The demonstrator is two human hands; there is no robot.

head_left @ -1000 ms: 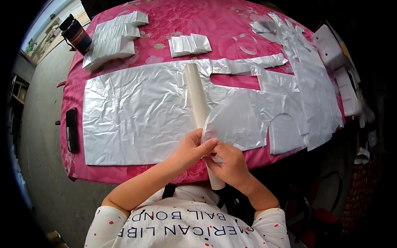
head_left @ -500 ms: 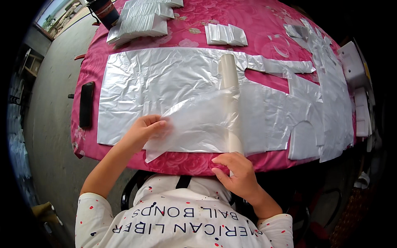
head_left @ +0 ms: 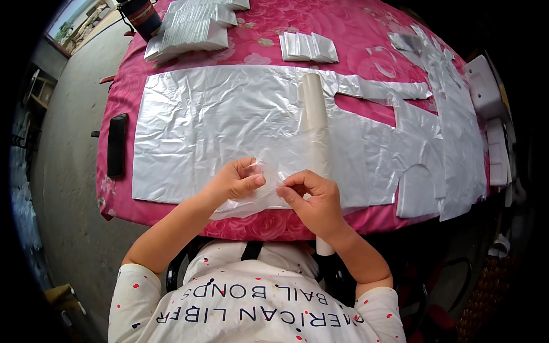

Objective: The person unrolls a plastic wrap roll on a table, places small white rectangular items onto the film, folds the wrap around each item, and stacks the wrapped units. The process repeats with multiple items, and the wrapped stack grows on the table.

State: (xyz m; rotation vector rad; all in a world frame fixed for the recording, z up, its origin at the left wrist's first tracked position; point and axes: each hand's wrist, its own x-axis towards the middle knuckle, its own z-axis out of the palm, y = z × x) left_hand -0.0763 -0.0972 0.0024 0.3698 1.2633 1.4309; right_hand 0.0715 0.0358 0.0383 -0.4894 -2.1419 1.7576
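A stack of silvery-white plastic bags (head_left: 189, 108) lies flat across the table before me, with handle-shaped cut-outs at its right end. Across the stack rests a long beige tube (head_left: 315, 106), its near end sticking out past the table edge. My left hand (head_left: 237, 182) is closed, fingers curled against the thumb, on a thin, see-through plastic bag (head_left: 243, 206) bunched near the table's front edge. Just to its right, my right hand (head_left: 314, 200) pinches the same film between thumb and fingertips, passing in front of the tube. The film's folds between the hands are hard to make out.
Folded plastic packets (head_left: 191, 34) are piled at the far left beside a dark container (head_left: 140, 17). A smaller row of packets (head_left: 309, 47) sits at the back. A black phone (head_left: 117, 146) lies at the left edge; white boxes (head_left: 486, 86) stand at the right.
My left hand has moved right, and my right hand has come up from the tube's near end to the film. The lifted sheet has come down and is gathered between both hands.
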